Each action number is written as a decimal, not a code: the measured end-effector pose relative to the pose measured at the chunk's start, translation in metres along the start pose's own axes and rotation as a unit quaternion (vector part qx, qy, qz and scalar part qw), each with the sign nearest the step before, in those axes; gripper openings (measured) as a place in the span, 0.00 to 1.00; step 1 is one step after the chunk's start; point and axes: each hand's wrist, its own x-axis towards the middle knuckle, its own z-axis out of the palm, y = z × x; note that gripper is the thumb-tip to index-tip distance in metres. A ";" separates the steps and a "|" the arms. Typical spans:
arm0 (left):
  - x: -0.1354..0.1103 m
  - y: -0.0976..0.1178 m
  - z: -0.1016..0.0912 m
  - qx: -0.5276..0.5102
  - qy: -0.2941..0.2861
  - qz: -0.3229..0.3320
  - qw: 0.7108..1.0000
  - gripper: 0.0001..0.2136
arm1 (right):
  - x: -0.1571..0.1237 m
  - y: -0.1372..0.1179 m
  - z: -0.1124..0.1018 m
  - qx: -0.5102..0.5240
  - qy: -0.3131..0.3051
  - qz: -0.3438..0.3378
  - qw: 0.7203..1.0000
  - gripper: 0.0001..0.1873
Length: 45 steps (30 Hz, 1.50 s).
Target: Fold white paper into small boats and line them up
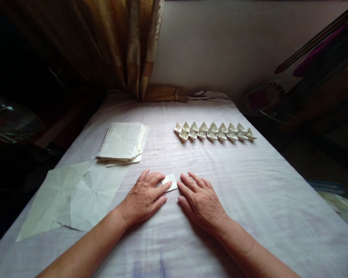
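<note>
A small folded piece of white paper (170, 180) lies flat on the cloth-covered surface between both hands. My left hand (145, 196) rests palm down at its left, fingers stretched out, the index fingertip pressing on the paper. On the other side, my right hand (199, 196) lies palm down with fingers spread and a fingertip at the paper's right edge. Neither hand is wrapped round anything. Creased paper sheets (94, 195) lie flat to the left of my left hand, partly overlapping.
A stack of square creased papers (121, 141) sits beyond my left hand. Two rows of small folded paper boats (213, 133) stand at the back right. A gold-brown curtain (136, 50) hangs at the far edge, beside a pale wall (220, 46). The cloth (266, 200) has slight wrinkles.
</note>
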 end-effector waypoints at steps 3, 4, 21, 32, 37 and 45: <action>-0.008 0.016 0.004 -0.002 0.025 -0.034 0.999 0.18 | -0.007 0.002 0.003 0.005 0.023 0.009 1.000 0.21; -0.010 0.020 0.005 0.002 0.034 -0.045 0.998 0.18 | -0.010 0.002 0.004 0.006 0.031 0.009 0.999 0.21; -0.015 0.026 0.008 0.026 0.045 0.014 0.999 0.16 | -0.004 0.001 0.004 0.006 0.003 -0.018 1.000 0.21; -0.019 0.019 0.004 0.036 0.025 0.023 0.999 0.16 | 0.032 0.003 0.005 0.018 -0.076 -0.043 0.996 0.22; -0.025 0.017 0.003 0.071 -0.011 0.016 0.997 0.21 | 0.032 0.009 0.011 0.047 -0.039 -0.054 0.997 0.22; -0.017 0.017 0.004 0.079 -0.046 0.014 0.996 0.25 | 0.025 0.023 0.019 0.179 0.154 0.041 0.971 0.22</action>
